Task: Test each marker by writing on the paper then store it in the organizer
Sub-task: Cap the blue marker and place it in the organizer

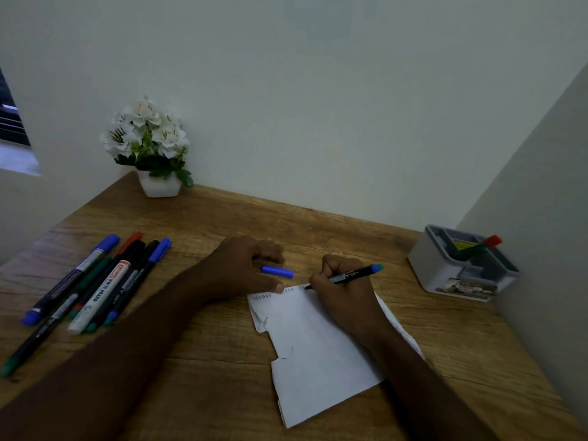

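My right hand [342, 292] grips a thin black marker [353, 275] with a teal end, its tip on the top edge of the white torn paper [318, 354], beside a line of small letters. My left hand [241, 268] rests on the table with the thumb pressing the paper's top left corner and its fingers loosely curled. A loose blue cap [277, 271] lies between the two hands. Several markers [92, 288] lie in a row at the left. The grey-and-white organizer [445, 272] at the right holds a red-capped marker [483, 245].
A white pot of white flowers [149, 148] stands at the table's back left corner. Walls close the back and the right side, right behind the organizer. The wooden table [197, 370] shows bare between the marker row and the paper.
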### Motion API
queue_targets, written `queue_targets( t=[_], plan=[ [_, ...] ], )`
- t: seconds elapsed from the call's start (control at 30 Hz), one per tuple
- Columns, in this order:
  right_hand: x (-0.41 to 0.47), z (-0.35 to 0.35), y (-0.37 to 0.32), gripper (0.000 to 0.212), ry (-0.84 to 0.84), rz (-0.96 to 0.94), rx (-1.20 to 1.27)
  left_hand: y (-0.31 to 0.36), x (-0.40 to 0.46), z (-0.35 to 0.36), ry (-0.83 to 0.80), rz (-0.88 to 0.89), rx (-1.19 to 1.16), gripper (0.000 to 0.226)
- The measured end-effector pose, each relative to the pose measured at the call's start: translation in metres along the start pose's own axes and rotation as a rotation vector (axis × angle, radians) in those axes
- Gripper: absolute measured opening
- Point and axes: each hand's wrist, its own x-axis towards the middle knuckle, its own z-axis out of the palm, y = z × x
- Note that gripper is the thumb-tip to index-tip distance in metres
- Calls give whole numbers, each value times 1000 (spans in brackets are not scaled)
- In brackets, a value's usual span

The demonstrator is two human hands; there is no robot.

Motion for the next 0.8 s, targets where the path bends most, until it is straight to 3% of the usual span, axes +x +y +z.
queue_targets(
  t=[0.33, 0.53, 0.7, 0.8],
  plan=[
    [0, 0, -1, 35, 47, 10, 31, 2, -1, 0, -1, -2, 13, 80],
    [1, 0, 0, 29, 30, 8, 8, 4, -1, -1, 8, -10, 5, 61],
    [1, -1, 0, 35, 18, 4, -9, 5, -1, -1, 5, -8, 11, 63],
    [1, -1, 0, 36, 46, 9, -1, 3, -1, -1, -1, -5, 6, 76]
  ],
)
